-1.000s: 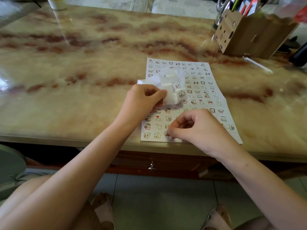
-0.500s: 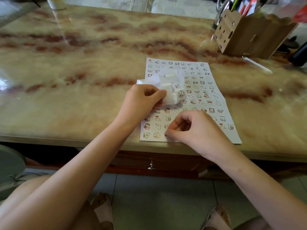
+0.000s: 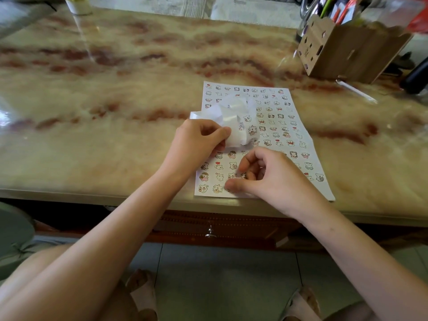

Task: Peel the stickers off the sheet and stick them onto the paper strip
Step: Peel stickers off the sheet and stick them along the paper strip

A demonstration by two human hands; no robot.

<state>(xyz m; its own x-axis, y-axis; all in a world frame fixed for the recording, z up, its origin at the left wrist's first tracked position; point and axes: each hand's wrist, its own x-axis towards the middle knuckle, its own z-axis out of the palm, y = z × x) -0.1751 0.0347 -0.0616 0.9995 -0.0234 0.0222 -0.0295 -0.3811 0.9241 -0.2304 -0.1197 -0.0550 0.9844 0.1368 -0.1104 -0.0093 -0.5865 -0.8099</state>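
The sticker sheet (image 3: 280,126) lies flat on the marble table (image 3: 115,100), its near edge close to the table's front edge. The left hand (image 3: 196,142) pinches the paper strip (image 3: 231,112) between thumb and curled fingers. The strip loops loosely over the sheet's left half and already carries at least one sticker.

The right hand (image 3: 271,177) rests on the sheet's near-left rows, fingers curled and thumb extended toward the corner. Whether a sticker is lifted between the fingertips cannot be told.

Probable step: lifting a sticker edge from the near rows.

Hazards:
- Nothing but the right hand weighs the sheet down. A firm upward pull is likely to lift or drag the sheet toward the table edge.
- The stickers are small. A fast peel may tear or curl one onto itself.
- The strip hangs slack. A loop could brush the sheet and catch on a raised sticker.
- A freed sticker may cling to the fingertip rather than the strip.
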